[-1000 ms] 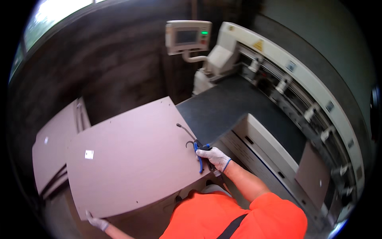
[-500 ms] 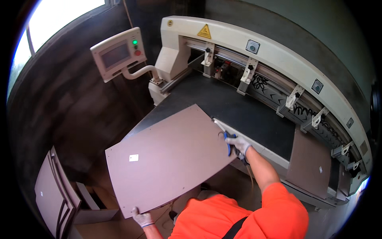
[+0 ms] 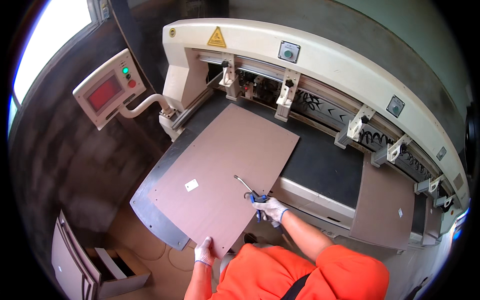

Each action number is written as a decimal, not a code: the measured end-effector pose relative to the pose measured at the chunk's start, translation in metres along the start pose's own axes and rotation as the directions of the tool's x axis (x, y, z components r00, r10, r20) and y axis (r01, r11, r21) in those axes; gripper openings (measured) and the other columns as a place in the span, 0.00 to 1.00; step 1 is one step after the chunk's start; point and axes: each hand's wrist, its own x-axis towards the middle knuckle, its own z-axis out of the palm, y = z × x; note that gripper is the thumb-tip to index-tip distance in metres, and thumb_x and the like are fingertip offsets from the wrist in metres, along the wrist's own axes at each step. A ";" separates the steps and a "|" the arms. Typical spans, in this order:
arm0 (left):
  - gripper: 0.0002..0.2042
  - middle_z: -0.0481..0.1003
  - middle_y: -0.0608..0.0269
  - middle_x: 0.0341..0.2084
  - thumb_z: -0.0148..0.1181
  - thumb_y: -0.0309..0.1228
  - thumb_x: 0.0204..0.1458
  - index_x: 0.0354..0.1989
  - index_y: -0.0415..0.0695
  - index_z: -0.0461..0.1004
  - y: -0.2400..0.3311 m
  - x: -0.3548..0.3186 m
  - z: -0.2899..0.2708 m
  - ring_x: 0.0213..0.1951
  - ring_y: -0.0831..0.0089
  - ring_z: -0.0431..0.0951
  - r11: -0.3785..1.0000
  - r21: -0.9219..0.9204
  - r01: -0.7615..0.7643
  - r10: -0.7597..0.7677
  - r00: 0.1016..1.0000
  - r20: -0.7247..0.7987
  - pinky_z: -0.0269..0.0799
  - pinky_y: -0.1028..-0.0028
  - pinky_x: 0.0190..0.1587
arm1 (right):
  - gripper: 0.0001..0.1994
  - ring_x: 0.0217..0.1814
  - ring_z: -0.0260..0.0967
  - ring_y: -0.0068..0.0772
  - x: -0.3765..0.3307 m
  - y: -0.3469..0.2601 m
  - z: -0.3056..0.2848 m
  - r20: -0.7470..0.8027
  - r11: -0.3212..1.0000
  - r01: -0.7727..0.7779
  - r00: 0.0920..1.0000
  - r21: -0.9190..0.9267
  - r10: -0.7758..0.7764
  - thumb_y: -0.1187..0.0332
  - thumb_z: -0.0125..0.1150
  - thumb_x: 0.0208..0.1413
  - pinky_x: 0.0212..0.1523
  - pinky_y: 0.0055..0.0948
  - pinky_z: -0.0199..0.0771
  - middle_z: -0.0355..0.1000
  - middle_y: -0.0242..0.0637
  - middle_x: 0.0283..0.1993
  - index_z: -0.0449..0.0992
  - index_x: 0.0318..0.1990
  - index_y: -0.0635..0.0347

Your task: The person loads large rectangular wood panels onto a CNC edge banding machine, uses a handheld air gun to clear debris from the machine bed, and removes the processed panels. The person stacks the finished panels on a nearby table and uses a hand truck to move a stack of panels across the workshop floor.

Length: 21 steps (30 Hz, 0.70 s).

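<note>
A large flat brown panel with a small white label and little holes near its edges lies across the machine's dark bed. Its near end reaches out toward me. My left hand, in a pale glove, grips that near edge at the corner, thumb on top and fingers partly hidden beneath. In my gloved right hand is a blue and black air blow gun, its thin bent metal nozzle pointing over the panel. The fingers are wrapped round the handle.
A white machine beam with several clamp brackets spans the bed. At left, a control screen hangs on a curved arm. Another brown panel sits at right. Several panels lean beside an open box at lower left.
The panel has moved farther onto the bed and turned, its far end now nearer the beam. Both hands moved with it. The control screen went from grey to red. My view shifted.
</note>
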 end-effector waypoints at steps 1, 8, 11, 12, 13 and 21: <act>0.07 0.76 0.66 0.33 0.63 0.31 0.63 0.44 0.42 0.76 -0.002 0.013 0.019 0.37 0.65 0.79 0.998 -0.053 0.022 -0.022 1.000 -0.008 0.79 0.56 0.42 | 0.15 0.15 0.64 0.22 0.005 -0.001 -0.001 -0.040 0.999 0.034 0.999 0.017 -0.033 0.55 0.77 0.52 0.14 0.28 0.60 0.69 0.26 0.22 0.77 0.30 0.52; 0.10 0.76 0.63 0.34 0.67 0.35 0.61 0.45 0.44 0.77 -0.024 0.055 0.108 0.35 0.63 0.79 0.976 -0.178 0.127 -0.134 0.991 -0.029 0.81 0.52 0.35 | 0.16 0.15 0.60 0.22 0.060 -0.034 -0.051 -0.249 0.995 0.047 0.966 -0.090 -0.068 0.56 0.75 0.54 0.14 0.31 0.57 0.65 0.26 0.21 0.75 0.29 0.54; 0.14 0.78 0.60 0.41 0.62 0.37 0.66 0.52 0.41 0.73 -0.026 0.077 0.112 0.43 0.57 0.81 0.985 0.038 0.167 -0.162 0.980 -0.116 0.81 0.47 0.47 | 0.14 0.15 0.59 0.22 0.065 -0.047 -0.051 -0.257 0.994 0.091 0.961 -0.067 -0.105 0.57 0.75 0.53 0.14 0.30 0.56 0.65 0.25 0.21 0.75 0.30 0.52; 0.15 0.77 0.60 0.40 0.63 0.36 0.65 0.53 0.41 0.73 -0.026 0.079 0.115 0.40 0.58 0.81 0.990 -0.039 0.133 -0.136 0.987 -0.086 0.82 0.47 0.43 | 0.14 0.14 0.59 0.22 0.068 -0.047 -0.054 -0.261 0.993 0.105 0.958 -0.061 -0.117 0.58 0.75 0.53 0.13 0.29 0.56 0.65 0.24 0.21 0.75 0.30 0.51; 0.15 0.77 0.61 0.39 0.64 0.36 0.63 0.52 0.41 0.73 -0.020 0.075 0.124 0.38 0.60 0.80 0.992 -0.054 0.115 -0.119 0.990 -0.077 0.81 0.49 0.39 | 0.14 0.16 0.60 0.22 0.079 -0.040 -0.063 -0.257 0.987 0.155 0.953 -0.048 -0.162 0.58 0.75 0.53 0.15 0.30 0.59 0.65 0.24 0.22 0.75 0.30 0.52; 0.17 0.76 0.62 0.38 0.67 0.32 0.59 0.54 0.39 0.75 0.010 0.072 0.128 0.36 0.63 0.78 0.991 -0.065 0.119 -0.124 0.989 -0.078 0.81 0.52 0.35 | 0.22 0.43 0.76 0.68 0.029 -0.199 -0.036 -0.475 0.615 0.103 0.543 -0.781 -0.693 0.47 0.54 0.65 0.43 0.60 0.75 0.78 0.60 0.36 0.75 0.42 0.60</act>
